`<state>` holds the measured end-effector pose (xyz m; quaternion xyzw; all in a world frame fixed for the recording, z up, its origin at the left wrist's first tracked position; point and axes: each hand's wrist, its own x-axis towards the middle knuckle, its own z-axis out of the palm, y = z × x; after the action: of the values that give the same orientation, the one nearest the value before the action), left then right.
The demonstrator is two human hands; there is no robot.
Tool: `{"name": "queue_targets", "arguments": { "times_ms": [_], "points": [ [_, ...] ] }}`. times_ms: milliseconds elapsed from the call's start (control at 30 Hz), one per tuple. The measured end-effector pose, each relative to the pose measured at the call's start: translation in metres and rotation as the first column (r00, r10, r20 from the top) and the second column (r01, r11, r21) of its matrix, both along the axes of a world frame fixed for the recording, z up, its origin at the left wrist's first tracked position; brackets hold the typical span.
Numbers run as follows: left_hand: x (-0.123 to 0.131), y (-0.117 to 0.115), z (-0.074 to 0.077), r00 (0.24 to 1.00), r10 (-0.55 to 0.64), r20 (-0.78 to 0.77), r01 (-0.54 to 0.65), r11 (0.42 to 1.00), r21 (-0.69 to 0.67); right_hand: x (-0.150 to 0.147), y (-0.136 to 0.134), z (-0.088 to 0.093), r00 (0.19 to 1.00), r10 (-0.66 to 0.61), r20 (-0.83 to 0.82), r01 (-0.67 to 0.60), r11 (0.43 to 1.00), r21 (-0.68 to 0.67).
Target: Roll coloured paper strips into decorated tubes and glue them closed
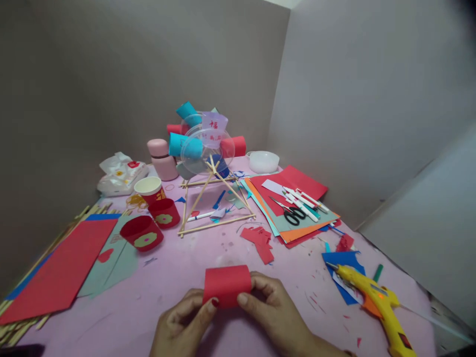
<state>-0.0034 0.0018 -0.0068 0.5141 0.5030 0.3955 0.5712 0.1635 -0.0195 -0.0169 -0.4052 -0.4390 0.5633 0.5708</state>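
Item: red roll (pixel 226 283), curved red paper, held just above the table (pixel 178 277), near edge, centre of view.
L hand: left hand (pixel 184 320) grips the roll's left end; thumb (pixel 210 306) is pressed on the front face, other fingers are behind the roll.
R hand: right hand (pixel 273 310) grips the right end; thumb (pixel 246 299) is on the front lower edge, fingers are curled round the side.
Finger state: both hands closed narrow on the roll, no gap seen btwn pads and paper.
Key relation: roll sits btwn the two hands, just fwd of the thumbs, i.e. away from the person.
Long axis: appears to run left-right, hand to hand; not certain.
Nearer hand: neither; both touch, approx. symmetric.
Right of hands: glue gun (pixel 375 297) on blue scraps, nozzle pointing toward centre, well apart from the R hand.
Ahead: red scraps (pixel 260 240), near; stick frame (pixel 215 198) carrying a cup wheel (pixel 206 144), farther back.
Left: two red cups (pixel 143 234), red sheet (pixel 63 270).
Back right: scissors (pixel 292 213) and pens (pixel 303 201) on a paper stack (pixel 297 181).
Hidden: roll's ends, seam and back face covered by fingers; can't tell if a cup is inside.
Cut off: both wrists and the glue gun handle at the bottom frame edge.
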Motion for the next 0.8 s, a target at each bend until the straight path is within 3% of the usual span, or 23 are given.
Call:
{"name": "queue_targets", "arguments": {
  "times_ms": [433,800],
  "points": [
    [0.0008,0.0036,0.0031,0.966,0.165,0.201,-0.123,0.971,-0.205,0.0056,-0.0008,0.0072,0.991,0.033,0.128,-0.037,0.999,0.029],
    [0.0018,0.0005,0.0047,0.97,0.066,0.232,-0.019,0.98,-0.198,0.0074,-0.0012,0.0047,1.0,0.016,0.011,-0.015,0.993,-0.114]
  ]
}}
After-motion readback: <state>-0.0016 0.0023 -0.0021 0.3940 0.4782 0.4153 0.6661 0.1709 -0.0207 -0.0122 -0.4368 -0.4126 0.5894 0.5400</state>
